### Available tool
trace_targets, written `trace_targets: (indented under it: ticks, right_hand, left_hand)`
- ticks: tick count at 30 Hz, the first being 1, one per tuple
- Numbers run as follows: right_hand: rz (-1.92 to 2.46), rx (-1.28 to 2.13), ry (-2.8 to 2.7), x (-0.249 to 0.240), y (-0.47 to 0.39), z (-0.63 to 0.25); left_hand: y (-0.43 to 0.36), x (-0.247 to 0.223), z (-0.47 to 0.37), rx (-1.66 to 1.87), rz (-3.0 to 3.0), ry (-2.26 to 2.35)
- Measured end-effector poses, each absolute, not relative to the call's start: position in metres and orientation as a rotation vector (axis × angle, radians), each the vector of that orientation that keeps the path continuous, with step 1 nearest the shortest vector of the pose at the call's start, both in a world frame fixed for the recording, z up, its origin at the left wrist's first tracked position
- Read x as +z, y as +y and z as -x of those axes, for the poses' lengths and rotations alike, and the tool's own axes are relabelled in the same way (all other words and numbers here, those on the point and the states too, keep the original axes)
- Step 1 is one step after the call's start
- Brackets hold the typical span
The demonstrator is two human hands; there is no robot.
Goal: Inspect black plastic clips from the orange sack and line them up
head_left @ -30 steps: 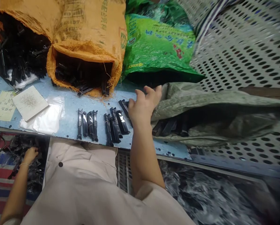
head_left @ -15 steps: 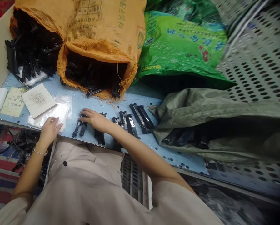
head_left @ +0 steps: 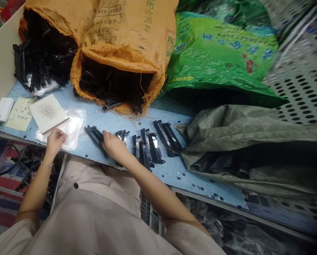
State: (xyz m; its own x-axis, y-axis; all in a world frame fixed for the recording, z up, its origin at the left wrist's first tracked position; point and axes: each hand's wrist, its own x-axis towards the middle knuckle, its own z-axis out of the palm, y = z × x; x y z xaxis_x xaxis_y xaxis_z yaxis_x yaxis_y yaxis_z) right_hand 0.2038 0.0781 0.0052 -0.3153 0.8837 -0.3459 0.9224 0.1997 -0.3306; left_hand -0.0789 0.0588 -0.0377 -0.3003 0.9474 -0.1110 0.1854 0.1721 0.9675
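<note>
My left hand hovers at the front edge of a stack of clear plastic bags, its thumb and fingertips pinched together; whatever is between them is too small to make out. My right hand is curled against the right side of a pair of long black plastic parts lying close together on the blue table. Its fingers are closed at their edge, partly hidden by the hand itself. Just right of it lie more black parts, in small groups, and another pair farther right.
Two orange woven sacks full of black parts stand at the back, beside a green sack. An olive sack lies open at right. A speckled square tile, a yellow note and a white device are at left.
My right hand has slid from the top of the left black pair to its right side, and the pair now lies at a different angle. My left hand's fingers have drawn together.
</note>
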Motion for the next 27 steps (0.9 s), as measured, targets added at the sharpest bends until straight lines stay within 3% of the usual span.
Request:
trace_targets:
  ticks: [2,6,9,15,19,24,27]
  right_hand:
    - [-1.899,-1.181,2.38,0.0,0.08,-0.213]
    - [-1.684,-2.786,1.821,-0.012,0.066,-0.195]
    - [-1.307,-3.356,1.153,-0.022,0.055,-0.162]
    - [-1.507,-3.507,0.824,-0.035,0.067,-0.146]
    - [-1.581,-3.534,0.893,-0.025,0.058,-0.168]
    - [-1.194,-3.421,0.762,-0.02,0.03,-0.181]
    - [-1.219,-3.345,0.708,-0.03,0.03,-0.177]
  left_hand:
    - [0.049,-0.035,0.068,1.195,-1.084,1.508]
    - [0.043,-0.036,0.051,1.225,-1.057,1.515]
    - [0.046,-0.039,0.047,1.204,-0.984,1.422]
    - [0.041,-0.036,0.056,1.179,-1.356,1.501]
    - [0.041,-0.034,0.053,0.943,-1.841,1.596]
    - [0.048,-0.033,0.049,0.905,-1.788,1.618]
    - [0.038,-0.021,0.048,0.843,-1.925,1.622]
